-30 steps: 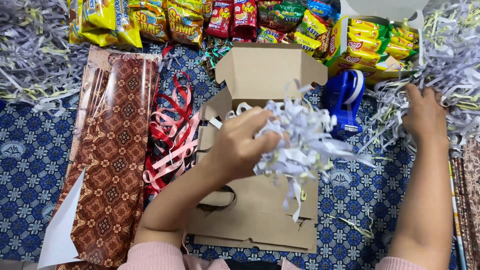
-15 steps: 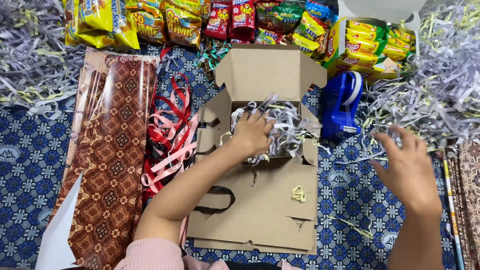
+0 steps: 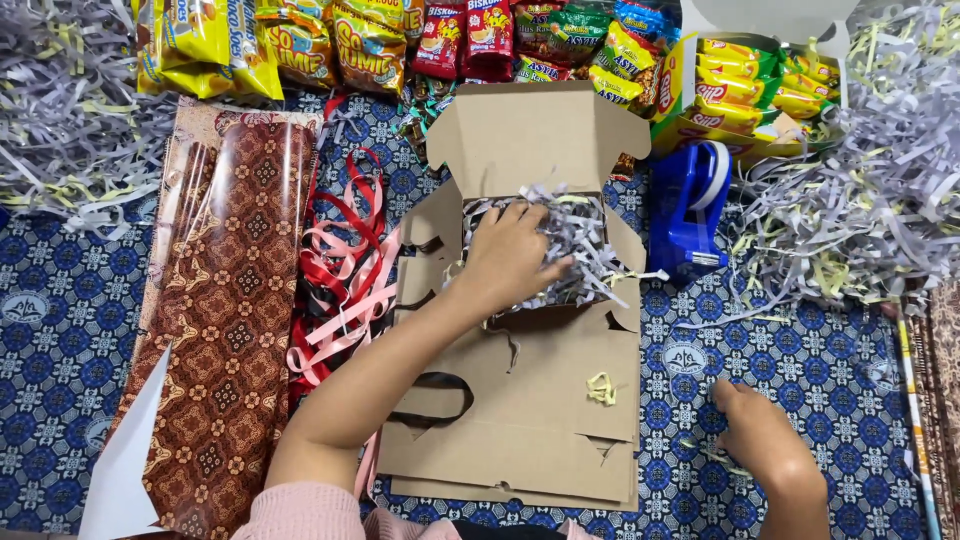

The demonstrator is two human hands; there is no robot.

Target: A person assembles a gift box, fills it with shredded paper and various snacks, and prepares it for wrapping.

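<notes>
At the centre of the scene lay an open brown cardboard box (image 3: 520, 400), its lid flap standing up at the far end and its flat panels spread toward the person. Its shallow compartment held a mound of grey and white shredded paper (image 3: 590, 245), with a few strands trailing over the right wall. One small curl of yellow shred (image 3: 600, 388) sat on the flat cardboard panel nearer the person.

Under everything stretched a blue patterned cloth (image 3: 60, 330); whether it covered a table or a floor could not be told. Left of the box lay a tangle of red and pink ribbons (image 3: 345, 270), and beyond them a sheet of brown patterned wrapping paper (image 3: 225, 330) in clear film. A blue tape dispenser (image 3: 690, 205) stood just right of the box. Loose heaps of shredded paper filled the right side (image 3: 860, 200) and the far left corner (image 3: 60, 110). Snack packets (image 3: 370, 40) lined the far edge.

The left hand (image 3: 510, 260) rested palm-down in the box, fingers curled loosely into the shreds, pressing on them rather than clasping anything firmly. The right hand (image 3: 755, 435) lay on the cloth right of the box, its grip half closed with fingers bent over a few stray strands; whether it truly held them could not be told.
</notes>
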